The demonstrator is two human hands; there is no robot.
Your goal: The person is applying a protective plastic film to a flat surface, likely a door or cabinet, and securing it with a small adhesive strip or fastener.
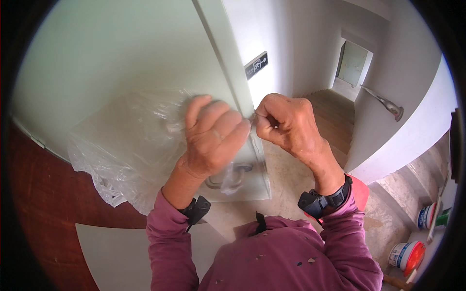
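Note:
Clear plastic film (123, 142) hangs in creases over the lower part of a pale green door (109, 54). My left hand (216, 136) is in front of the film near the door's edge; it is blurred, its fingers are curled and the fingertips are partly hidden. At that edge my right hand (287, 125) has thumb and forefinger pinched together on a thin strip (253, 118), apparently of film or tape. Below my left hand is a metal door handle (225, 178), with a loose bit of film (231, 182) hanging over it.
A exit sign (256, 65) is on the white wall beyond the door. Stairs (329, 116) descend past a handrail end (386, 103); more steps (407, 178) are at right. Paint buckets (402, 252) stand low at right. A pale board (120, 254) lies on the reddish-brown surface at left.

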